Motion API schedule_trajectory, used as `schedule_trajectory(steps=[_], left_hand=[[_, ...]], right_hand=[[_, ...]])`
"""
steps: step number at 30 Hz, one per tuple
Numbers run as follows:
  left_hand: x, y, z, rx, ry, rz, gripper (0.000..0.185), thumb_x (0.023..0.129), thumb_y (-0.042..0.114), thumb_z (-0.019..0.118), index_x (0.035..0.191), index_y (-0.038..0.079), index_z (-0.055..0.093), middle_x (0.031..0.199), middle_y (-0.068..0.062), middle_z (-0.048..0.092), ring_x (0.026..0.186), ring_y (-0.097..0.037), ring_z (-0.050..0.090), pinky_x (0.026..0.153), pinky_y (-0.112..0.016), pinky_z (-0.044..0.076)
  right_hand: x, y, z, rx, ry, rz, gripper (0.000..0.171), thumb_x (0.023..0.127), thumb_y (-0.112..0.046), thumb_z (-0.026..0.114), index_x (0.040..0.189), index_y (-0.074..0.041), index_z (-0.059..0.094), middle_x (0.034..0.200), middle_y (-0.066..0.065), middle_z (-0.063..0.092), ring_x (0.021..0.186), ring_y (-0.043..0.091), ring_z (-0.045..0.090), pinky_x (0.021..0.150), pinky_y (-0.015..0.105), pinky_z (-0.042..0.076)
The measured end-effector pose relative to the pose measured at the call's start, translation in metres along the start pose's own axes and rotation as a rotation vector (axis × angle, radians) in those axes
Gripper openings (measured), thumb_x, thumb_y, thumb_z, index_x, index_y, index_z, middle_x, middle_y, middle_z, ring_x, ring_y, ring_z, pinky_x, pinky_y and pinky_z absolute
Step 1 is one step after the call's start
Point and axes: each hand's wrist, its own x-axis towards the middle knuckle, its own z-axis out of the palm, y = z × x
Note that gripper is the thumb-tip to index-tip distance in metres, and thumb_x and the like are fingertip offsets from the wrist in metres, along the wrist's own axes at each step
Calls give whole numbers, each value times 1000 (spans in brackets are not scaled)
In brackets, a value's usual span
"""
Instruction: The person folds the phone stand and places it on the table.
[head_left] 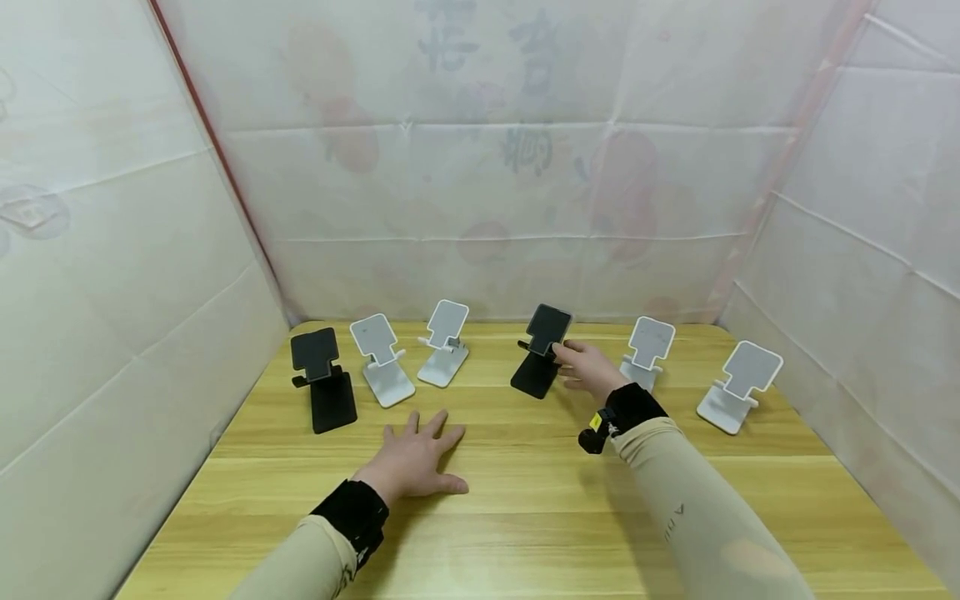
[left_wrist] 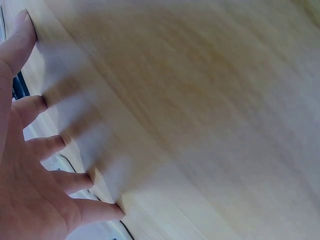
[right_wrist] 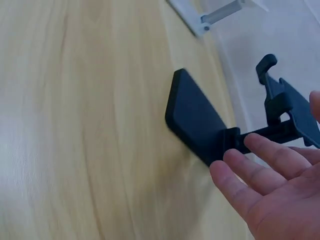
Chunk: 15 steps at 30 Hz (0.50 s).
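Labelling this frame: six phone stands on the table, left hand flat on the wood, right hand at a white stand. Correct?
Nearly. The right hand is at a black phone stand, not a white one; the right wrist view shows its fingers by the black stem. Six stands on the table and the left hand flat on the wood are correct.

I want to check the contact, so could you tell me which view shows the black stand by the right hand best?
The right wrist view: the black stand fills it, base flat on the table, the right hand with fingers straight at its arm. The head view shows it small, partly behind that hand. The left wrist view does not show it.
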Motion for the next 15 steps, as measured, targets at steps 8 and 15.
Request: schedule_trajectory(steps=[8, 15], left_hand=[[2, 0, 1, -10, -12, -2, 92, 81, 80, 62, 157, 30, 43, 166, -11, 30, 146, -56, 26, 104, -85, 28], [2, 0, -1, -20, -25, -12, 92, 82, 79, 63, 157, 30, 42, 167, -11, 28, 147, -57, 24, 106, -86, 26]], right_hand=[[-4, -6, 6, 210, -40, -24, 73, 112, -25, 44, 163, -4, -3, 167, 28, 12, 152, 45, 23, 126, 53, 27], [-4, -8, 9, 190, -9, -43, 69, 112, -27, 43, 163, -2, 4, 158, 33, 30, 145, 45, 35, 124, 52, 30]])
